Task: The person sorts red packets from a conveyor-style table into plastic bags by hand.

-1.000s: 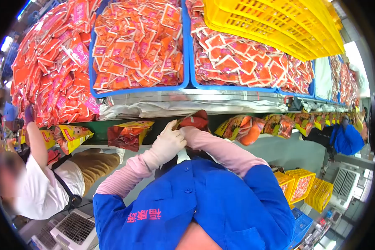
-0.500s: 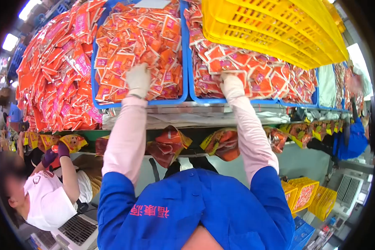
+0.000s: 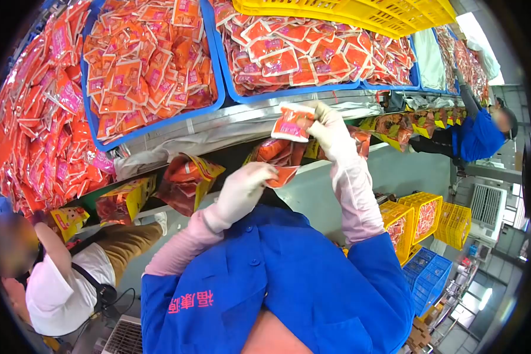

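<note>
Gloved in white, my right hand (image 3: 330, 131) pinches an orange sachet (image 3: 292, 123) by its edge, with the pink label showing. Lower and to the left, my left hand (image 3: 242, 192) is closed on another orange sachet (image 3: 284, 176), partly hidden by the fingers. Both sachets are close to an open bag (image 3: 277, 152) that stands between my hands on the dark conveyor. More open red-and-yellow bags (image 3: 186, 182) line the conveyor on both sides. Beyond it, blue trays (image 3: 223, 94) hold heaps of similar sachets.
A large pile of sachets (image 3: 35, 124) rises at the left. A yellow crate (image 3: 360, 15) overhangs the trays. Yellow crates (image 3: 426, 215) and a blue crate (image 3: 428, 280) stand at the lower right. One person in white (image 3: 71, 283) is at left, another in blue (image 3: 484, 135) at far right.
Both hands have come back from the trays to the conveyor, each now with a sachet. My view has turned, and the person at left has an arm raised near the bags.
</note>
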Demonstrator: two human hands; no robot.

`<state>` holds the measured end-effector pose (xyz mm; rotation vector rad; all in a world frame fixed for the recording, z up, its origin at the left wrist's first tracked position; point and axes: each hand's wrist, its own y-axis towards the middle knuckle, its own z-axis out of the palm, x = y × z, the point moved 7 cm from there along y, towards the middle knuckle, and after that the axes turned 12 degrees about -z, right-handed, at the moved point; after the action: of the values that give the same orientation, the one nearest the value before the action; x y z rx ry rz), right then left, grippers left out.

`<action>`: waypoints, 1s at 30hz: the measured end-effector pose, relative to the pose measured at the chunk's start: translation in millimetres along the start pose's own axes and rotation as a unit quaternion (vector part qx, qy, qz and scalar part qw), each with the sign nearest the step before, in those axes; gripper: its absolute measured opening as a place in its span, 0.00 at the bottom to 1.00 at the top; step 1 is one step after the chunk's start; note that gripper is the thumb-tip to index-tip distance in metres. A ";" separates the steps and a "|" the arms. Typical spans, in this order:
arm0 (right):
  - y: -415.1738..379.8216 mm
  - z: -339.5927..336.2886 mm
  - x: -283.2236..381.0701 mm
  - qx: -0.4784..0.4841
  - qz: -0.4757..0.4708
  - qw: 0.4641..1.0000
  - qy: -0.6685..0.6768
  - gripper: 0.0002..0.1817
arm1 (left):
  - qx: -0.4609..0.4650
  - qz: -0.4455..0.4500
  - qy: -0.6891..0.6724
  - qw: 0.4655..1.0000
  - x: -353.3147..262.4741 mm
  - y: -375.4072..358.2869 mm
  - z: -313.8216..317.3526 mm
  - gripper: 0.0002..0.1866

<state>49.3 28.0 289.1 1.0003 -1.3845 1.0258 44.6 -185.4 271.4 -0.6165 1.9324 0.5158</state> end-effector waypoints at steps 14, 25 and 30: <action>-11.1 175.9 -192.2 0.499 0.034 0.707 -0.500 0.15 | 0.005 0.098 0.380 0.920 40.9 -41.0 0.2 0.01; 186.1 12.4 -40.6 0.146 0.072 0.743 -0.649 0.29 | -0.389 -0.135 0.357 0.838 104.5 88.7 -223.0 0.14; 224.8 -15.3 -146.9 0.093 0.129 0.733 -0.662 0.35 | -0.316 -0.290 0.389 0.815 183.9 129.7 -233.0 0.08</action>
<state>-154.8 106.9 132.6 1.8924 -2.6582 0.5371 -265.0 -259.0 210.3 -2.0387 2.1109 0.5452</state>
